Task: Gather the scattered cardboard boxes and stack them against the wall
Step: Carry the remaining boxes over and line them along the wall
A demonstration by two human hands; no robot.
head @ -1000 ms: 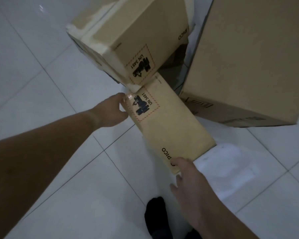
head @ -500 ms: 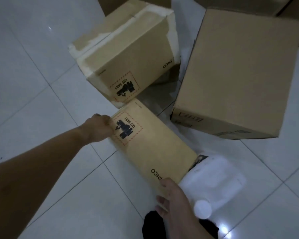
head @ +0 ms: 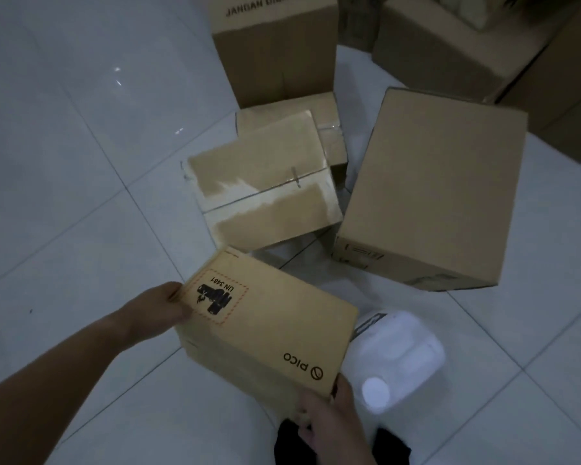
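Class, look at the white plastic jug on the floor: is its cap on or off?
On. A round white cap covers the neck of the white jug.

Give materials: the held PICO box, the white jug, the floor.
PICO box: corrugated cardboard by its look, matte tan with printed ink marks. Jug: likely translucent white plastic, smooth moulded body and cap. Floor: glossy white tile, probably ceramic, with grout lines and light glints.

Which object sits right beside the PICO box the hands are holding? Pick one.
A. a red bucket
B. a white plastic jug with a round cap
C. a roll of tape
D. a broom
B: the white plastic jug stands on the floor tiles at the right edge of the PICO box, which the left hand and right hand grip at opposite ends.
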